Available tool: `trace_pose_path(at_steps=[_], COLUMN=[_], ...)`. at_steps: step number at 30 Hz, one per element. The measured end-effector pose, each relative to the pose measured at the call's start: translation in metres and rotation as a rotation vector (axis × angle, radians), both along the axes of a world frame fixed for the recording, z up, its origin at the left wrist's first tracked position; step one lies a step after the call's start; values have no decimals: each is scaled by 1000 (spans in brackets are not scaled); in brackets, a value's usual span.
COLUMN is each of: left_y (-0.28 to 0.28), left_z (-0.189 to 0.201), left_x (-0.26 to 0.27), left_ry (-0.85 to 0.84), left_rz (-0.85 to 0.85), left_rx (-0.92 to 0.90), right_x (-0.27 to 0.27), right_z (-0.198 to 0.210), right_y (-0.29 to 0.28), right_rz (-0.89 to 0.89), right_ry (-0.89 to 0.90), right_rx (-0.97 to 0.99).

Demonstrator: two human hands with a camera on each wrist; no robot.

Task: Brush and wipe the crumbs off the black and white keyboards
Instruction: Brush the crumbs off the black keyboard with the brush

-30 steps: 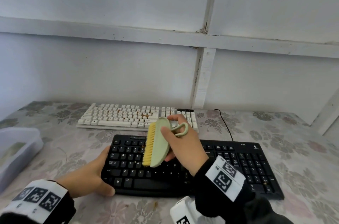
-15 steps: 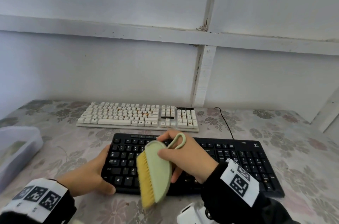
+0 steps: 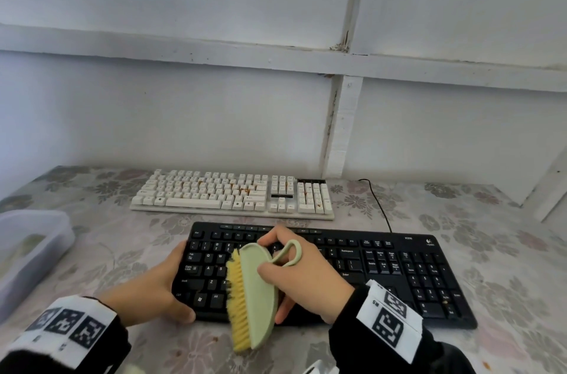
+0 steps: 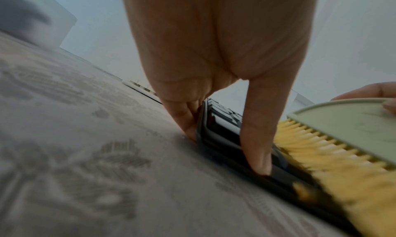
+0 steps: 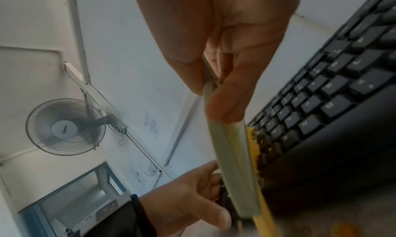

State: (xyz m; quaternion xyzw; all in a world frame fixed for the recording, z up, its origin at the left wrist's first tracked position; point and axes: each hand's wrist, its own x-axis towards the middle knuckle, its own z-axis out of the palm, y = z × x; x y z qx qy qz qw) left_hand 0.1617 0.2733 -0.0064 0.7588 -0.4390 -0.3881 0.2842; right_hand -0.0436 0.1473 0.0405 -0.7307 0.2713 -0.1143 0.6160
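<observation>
Floral table [image 3: 506, 251]: right hand [image 3: 306, 278] tilts brush [image 3: 257, 297].

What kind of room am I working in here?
Probably a plain workroom or utility space, not a proper office: bare white panelled walls, a table with a floral cloth, and a wall-mounted fan near a window.

White panelled walls [image 3: 214, 116] with raised battens rise behind a desk [image 3: 506, 251] under a faded floral cloth; a wall-mounted fan [image 5: 65, 127] (grille pale grey) hangs beside a window [image 5: 81, 195].
</observation>
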Motion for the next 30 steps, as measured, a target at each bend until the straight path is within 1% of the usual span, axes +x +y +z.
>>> trace_pose_path(at_steps=[2,5,7,9,14,17,19,21,23,27,28,30], left_y=[0,0,1,0,1,1,1,1,1,0,1,1], left_z=[1,2,2,3,2,-1,-1,0,1,2,2,1], left_x=[-1,-1,-2,-2,-1,2,2,2,1,-2,-2,-1], left_ry=[-4,-3,4,20,43,46,39,29,15,8,10,9], left_rz=[2,-5,-9,-11,-18,-10,-6,-10,-14,-16,-14,-12], left_rx=[3,-2,-4,-2,-9,-16,-19,-14,-10,-19,-19,-19], right_x=[0,6,13,19,21,18,16,14,16,24,26,27], right_z=[5,12,13,10,-1,-4,-2,4,10,13,12,6], right_y=[-2,-7,-9,-8,7,11,11,9,7,3,4,8], right_rz=[-21,-155,-229,-254,-152,-57,6,29,-12,-183,-193,-156], right_ry=[-19,-131,-200,-205,-87,-43,-7,11,-32,-195,-197,-144], right_rx=[3,23,3,-33,-14,11,1,-22,-39,-61,-62,-48])
